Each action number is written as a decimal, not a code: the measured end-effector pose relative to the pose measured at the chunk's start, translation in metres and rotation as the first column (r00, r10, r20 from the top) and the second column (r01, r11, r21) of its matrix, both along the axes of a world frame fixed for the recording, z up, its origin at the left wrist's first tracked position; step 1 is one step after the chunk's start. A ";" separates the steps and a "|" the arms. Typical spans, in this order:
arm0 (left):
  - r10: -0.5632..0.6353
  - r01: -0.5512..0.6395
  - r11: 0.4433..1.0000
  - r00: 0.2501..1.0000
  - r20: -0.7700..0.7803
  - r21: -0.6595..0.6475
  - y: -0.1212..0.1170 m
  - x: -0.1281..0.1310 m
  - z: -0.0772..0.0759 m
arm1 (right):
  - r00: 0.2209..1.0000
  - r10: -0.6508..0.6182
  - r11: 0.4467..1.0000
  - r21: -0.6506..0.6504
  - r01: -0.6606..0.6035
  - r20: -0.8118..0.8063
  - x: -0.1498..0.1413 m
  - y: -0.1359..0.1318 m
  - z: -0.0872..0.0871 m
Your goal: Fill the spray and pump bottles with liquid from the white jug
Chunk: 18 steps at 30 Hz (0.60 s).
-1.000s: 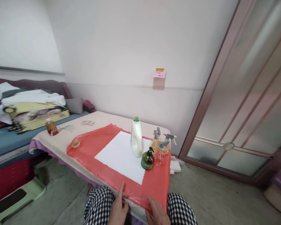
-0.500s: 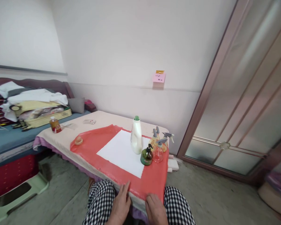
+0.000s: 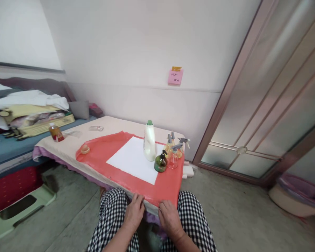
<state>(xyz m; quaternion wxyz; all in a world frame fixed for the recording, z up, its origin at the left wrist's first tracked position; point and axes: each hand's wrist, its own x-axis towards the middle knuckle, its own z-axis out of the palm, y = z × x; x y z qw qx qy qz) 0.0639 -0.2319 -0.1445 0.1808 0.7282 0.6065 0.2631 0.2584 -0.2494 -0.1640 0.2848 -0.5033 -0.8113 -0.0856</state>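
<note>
Beige table (image 3: pixel 115 124) beside pale wall (image 3: pixel 120 52); bed (image 3: pixel 0 152) at far left, glass door (image 3: pixel 231 119) at right, grey floor (image 3: pixel 225 210) between door and table. Red sheet (image 3: pixel 99 161) covers near part of table, white sheet (image 3: pixel 128 157) on top. White jug (image 3: pixel 149 143) stands on white sheet; pump bottle (image 3: pixel 160 164) and spray bottles (image 3: pixel 173 161) near right edge. Left hand (image 3: pixel 134 210) and right hand (image 3: pixel 170 217) touch red sheet at near edge, fingers bent, little spread; cannot tell whether gripping. Strip of red separates hands from white sheet.
</note>
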 end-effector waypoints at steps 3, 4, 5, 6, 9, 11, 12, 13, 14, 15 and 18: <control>0.000 0.000 1.000 1.000 -0.009 0.018 0.000 0.000 -0.001 | 1.000 0.015 0.999 -0.029 -0.015 0.003 0.000 -0.002 0.002; 0.000 0.001 1.000 1.000 -0.013 0.028 0.000 0.000 -0.002 | 1.000 0.021 0.999 -0.036 -0.021 0.003 0.000 -0.003 0.003; -0.001 0.002 0.999 1.000 -0.018 0.039 -0.001 0.000 -0.002 | 1.000 0.027 0.999 -0.042 -0.027 0.003 0.000 -0.003 0.003; -0.002 0.003 0.999 1.000 -0.022 0.053 -0.001 0.000 -0.001 | 0.999 0.032 0.998 -0.046 -0.032 0.002 -0.001 -0.003 0.004; -0.019 0.023 0.994 0.999 -0.034 0.107 -0.003 -0.001 0.000 | 0.999 0.043 0.998 -0.053 -0.043 -0.001 -0.001 -0.004 0.005; -0.045 0.050 0.988 0.998 -0.041 0.149 -0.004 -0.001 0.000 | 0.999 0.049 0.997 -0.054 -0.049 -0.006 -0.002 -0.005 0.006; -0.057 0.064 0.983 0.997 -0.044 0.170 -0.004 -0.001 0.000 | 0.999 0.052 0.997 -0.054 -0.052 -0.009 -0.002 -0.006 0.006; -0.069 0.076 0.979 0.997 -0.047 0.188 -0.005 -0.001 -0.001 | 0.998 0.054 0.997 -0.055 -0.055 -0.011 -0.002 -0.006 0.006; -0.077 0.087 0.975 0.996 -0.054 0.205 -0.005 -0.001 -0.002 | 0.998 0.055 0.997 -0.055 -0.056 -0.014 -0.002 -0.006 0.006; -0.083 0.096 0.971 0.994 -0.069 0.219 -0.005 -0.001 -0.004 | 0.998 0.056 0.997 -0.057 -0.057 -0.016 -0.002 -0.007 0.006; -0.090 0.119 0.964 0.987 -0.131 0.237 -0.004 0.000 -0.008 | 0.998 0.053 0.997 -0.059 -0.055 -0.021 -0.003 -0.006 0.004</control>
